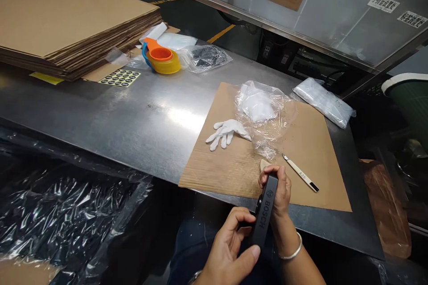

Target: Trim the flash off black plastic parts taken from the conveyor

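A long black part marked BOSCH (264, 210) is held upright near the front edge of the steel table (133, 116). My left hand (225, 249) grips its lower end with thumb and curled fingers. My right hand (279, 189), a silver bangle on its wrist, closes around the upper end. Just beyond lie a small knife with a pale handle (300, 172), a crumpled clear plastic bag (265, 113) and a white glove (225, 132), all on a brown cardboard sheet (234, 164).
A stack of flat cardboard (67, 22) fills the far left. Near it are an orange and yellow tape dispenser (162, 58), a sheet of round stickers (121, 78) and bagged dark parts (207, 58). A white packet (323, 101) lies far right. Black plastic wrap (60, 213) spreads at lower left.
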`<state>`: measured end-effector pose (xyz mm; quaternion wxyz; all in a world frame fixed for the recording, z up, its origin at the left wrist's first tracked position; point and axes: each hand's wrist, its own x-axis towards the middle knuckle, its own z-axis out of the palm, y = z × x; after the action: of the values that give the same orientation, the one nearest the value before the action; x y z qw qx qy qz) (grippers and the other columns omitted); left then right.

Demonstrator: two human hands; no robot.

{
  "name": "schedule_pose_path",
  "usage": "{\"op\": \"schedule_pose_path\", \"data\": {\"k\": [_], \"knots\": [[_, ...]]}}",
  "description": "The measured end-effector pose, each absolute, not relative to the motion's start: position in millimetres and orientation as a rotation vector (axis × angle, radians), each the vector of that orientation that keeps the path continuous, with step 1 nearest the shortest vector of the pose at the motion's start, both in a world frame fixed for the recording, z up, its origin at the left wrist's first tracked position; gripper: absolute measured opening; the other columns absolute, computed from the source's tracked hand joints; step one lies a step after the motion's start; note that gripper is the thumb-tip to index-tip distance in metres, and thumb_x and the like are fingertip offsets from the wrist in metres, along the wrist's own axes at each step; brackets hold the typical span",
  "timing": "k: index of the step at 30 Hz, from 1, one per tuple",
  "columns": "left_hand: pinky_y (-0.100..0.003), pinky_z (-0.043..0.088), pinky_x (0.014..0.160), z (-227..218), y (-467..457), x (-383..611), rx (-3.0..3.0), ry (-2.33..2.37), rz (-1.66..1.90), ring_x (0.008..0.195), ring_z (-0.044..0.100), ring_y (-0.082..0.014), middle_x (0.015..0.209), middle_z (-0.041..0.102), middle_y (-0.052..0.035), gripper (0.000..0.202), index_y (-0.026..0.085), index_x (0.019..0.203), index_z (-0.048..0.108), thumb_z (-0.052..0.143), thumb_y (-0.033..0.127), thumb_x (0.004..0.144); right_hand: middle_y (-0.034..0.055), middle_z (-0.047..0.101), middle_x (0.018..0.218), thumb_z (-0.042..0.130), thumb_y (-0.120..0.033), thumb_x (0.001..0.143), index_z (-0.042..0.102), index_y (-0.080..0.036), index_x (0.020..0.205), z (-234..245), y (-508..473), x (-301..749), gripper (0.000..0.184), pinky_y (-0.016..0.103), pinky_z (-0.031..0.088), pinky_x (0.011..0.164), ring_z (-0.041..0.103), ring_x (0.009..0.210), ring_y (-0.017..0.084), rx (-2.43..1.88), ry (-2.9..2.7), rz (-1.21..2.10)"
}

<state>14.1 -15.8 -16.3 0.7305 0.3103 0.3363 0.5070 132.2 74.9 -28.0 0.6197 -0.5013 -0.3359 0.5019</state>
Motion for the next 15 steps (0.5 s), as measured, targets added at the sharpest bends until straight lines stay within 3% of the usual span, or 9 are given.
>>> {"op": "schedule_pose_path", "data": {"k": [9, 15], "knots": [[-0.023, 0.034, 0.066, -9.1, -5.0, 8.3, 0.533, 0.921, 1.062, 0.072, 0.039, -0.0112, 0.080, 0.044, 0.0008, 0.017, 0.021, 0.082, 0.052, 0.059, 0.037, 0.078, -0.0025, 0.050, 0.056, 0.042, -0.050, 0.086, 0.058, -0.018, 0.072, -28.8, 80.1, 126.4, 0.038, 0.023, 0.034, 0.047, 0.045, 0.050, 0.010, -1.244, -0.968, 1.090], [-0.022, 0.032, 0.057, -18.7, 6.1, 9.5, 0.415, 0.990, 1.002, 0.059, 0.031, -0.0097, 0.064, 0.039, 0.0035, 0.027, 0.018, 0.069, 0.048, 0.053, 0.042, 0.082, -0.0013, 0.052, 0.062, 0.041, -0.048, 0.088, 0.057, -0.019, 0.072, -32.4, 86.4, 122.4, 0.037, 0.023, 0.035, 0.050, 0.047, 0.054, 0.011, -1.342, -1.108, 1.018]]}}
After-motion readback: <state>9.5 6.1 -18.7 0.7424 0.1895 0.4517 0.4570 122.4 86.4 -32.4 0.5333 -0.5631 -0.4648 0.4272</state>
